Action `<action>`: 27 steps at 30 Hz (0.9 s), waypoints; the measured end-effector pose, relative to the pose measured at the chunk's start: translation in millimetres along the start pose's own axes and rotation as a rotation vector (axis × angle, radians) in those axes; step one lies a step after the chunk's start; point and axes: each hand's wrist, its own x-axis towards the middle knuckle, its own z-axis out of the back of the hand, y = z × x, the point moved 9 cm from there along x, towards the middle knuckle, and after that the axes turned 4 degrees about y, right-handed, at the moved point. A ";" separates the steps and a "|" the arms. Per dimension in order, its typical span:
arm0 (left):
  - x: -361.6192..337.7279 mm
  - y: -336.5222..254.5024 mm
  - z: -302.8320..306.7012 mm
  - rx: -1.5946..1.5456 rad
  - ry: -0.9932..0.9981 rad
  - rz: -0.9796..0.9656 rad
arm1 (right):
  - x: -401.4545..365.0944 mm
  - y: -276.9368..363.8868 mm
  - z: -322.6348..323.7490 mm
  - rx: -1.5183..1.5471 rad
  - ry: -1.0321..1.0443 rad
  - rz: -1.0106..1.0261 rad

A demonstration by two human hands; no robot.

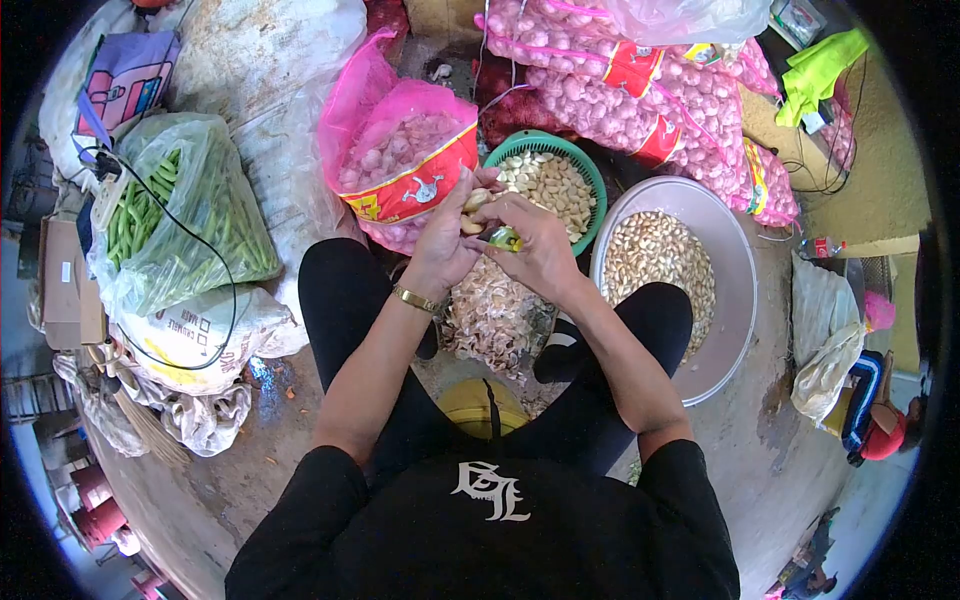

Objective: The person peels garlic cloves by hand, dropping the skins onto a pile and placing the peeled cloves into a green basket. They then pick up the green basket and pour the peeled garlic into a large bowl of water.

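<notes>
Garlic cloves [474, 203] are gripped in my left hand [445, 245], which wears a gold watch at the wrist. Close against it, my right hand [542, 250] has its fingers closed around a small green-and-yellow object [505, 239], whose kind I cannot make out. Just beyond the hands, pale peeled cloves lie in a green basket [598, 185]. Beneath them is a heap of papery garlic skins [490, 320] on the floor between my feet. An opened pink mesh bag [355, 110] of garlic bulbs stands at the upper left of the hands.
On the right, a large pale tub [742, 300] holds many brownish cloves. Full mesh garlic sacks [640, 110] are stacked behind. To the left, a plastic bag of green pods [190, 215] sits on a white sack [200, 345]. A person [885, 425] appears at the far right.
</notes>
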 end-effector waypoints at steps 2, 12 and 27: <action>-0.8 -2.8 -9.6 -0.010 -0.021 0.003 | 0.6 3.5 6.2 0.136 -0.025 0.055; -3.0 7.3 -12.3 0.012 -0.031 0.062 | 2.4 -17.3 25.7 -0.062 -0.117 -0.114; -6.7 9.4 -12.2 0.015 0.033 0.061 | -17.5 -60.6 23.8 0.708 -0.116 -0.698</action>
